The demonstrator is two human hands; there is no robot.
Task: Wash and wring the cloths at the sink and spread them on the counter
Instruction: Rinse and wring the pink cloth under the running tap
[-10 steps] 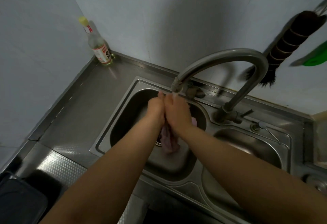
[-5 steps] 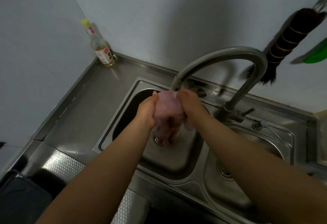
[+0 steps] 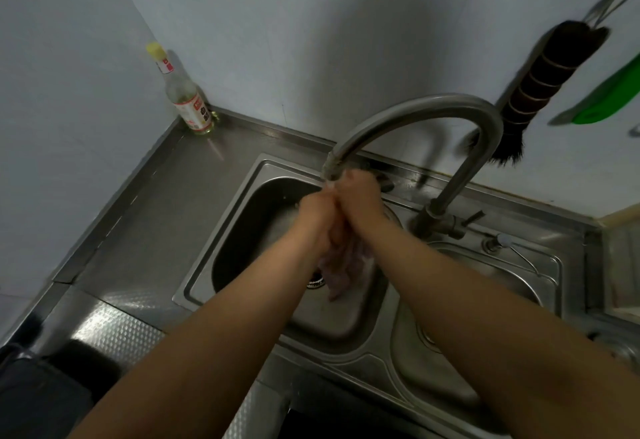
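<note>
The left hand (image 3: 317, 218) and the right hand (image 3: 360, 203) are pressed together under the mouth of the faucet (image 3: 415, 113), over the left basin of the sink (image 3: 221, 230); the fingers of both are curled tight around the pink cloth (image 3: 337, 270); its upper part is hidden inside the fists; the rest hangs below them, long axis vertical, free end pointing down toward the drain (image 3: 315, 282).

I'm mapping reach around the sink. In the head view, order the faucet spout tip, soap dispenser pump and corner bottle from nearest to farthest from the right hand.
From the right hand:
1. Faucet spout tip, just above it.
2. Soap dispenser pump, on the rim to its right.
3. Bottle, far-left counter corner.
</note>
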